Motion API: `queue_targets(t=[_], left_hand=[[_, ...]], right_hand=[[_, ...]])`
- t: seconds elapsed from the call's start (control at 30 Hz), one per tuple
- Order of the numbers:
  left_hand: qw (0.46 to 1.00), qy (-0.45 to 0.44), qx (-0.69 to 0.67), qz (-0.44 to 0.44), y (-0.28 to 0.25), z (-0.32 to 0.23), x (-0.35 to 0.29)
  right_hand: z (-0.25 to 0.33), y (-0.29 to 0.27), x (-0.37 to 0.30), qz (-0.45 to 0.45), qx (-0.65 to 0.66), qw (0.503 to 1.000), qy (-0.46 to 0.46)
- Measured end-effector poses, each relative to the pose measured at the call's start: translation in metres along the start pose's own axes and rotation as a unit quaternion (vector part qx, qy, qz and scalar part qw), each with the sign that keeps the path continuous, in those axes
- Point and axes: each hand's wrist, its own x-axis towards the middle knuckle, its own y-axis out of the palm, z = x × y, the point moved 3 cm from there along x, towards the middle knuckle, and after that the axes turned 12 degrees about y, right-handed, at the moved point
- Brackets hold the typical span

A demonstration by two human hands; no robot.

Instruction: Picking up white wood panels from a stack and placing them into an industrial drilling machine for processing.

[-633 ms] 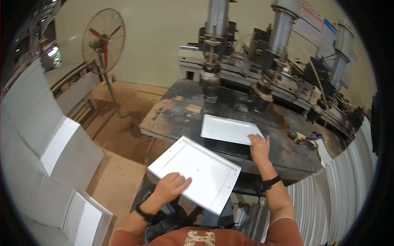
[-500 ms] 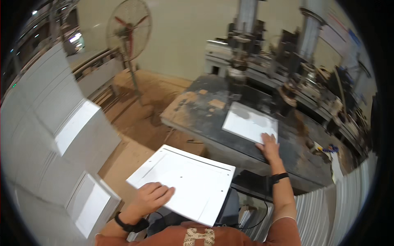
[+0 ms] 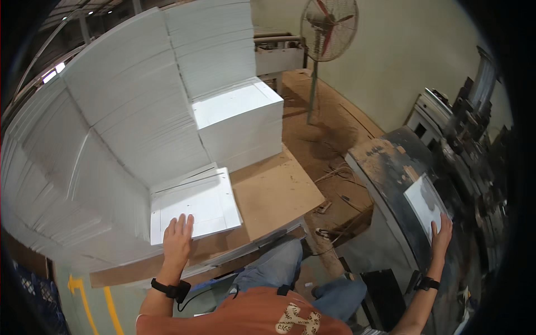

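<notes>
Left hand (image 3: 177,244) lies with extended, slightly spread fingers on the near edge of a white, flat rectangular panel (image 3: 201,202) above a brown, flat board (image 3: 273,192), right hand (image 3: 441,239), thumb apart, touches another white rectangular panel (image 3: 420,196) on the dark, flat machine table (image 3: 392,185), pinching unclear for both.

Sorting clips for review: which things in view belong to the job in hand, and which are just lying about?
Seemingly in use:
left panel, under left hand
right panel, under right hand
worktable
stacks

Apparently unrelated:
fan
wood scraps
</notes>
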Motion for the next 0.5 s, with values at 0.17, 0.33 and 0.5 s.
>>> queue_targets(t=[0.17, 0.33, 0.5], left_hand=[[0.997, -0.021, -0.053, 0.048, 0.028, 0.034, -0.008], [0.982, -0.045, -0.181, 0.005, 0.027, 0.005, 0.032], [0.820, 0.245, -0.495, -0.152, 0.001, -0.165, 0.127]], right_hand=[[0.016, -0.145, -0.074, -0.130, 0.165, 0.965, -0.160], [-0.034, -0.318, -0.197, -0.398, -0.008, 0.901, -0.171], [-0.128, -0.450, -0.298, -0.401, -0.192, 0.885, 0.138]])
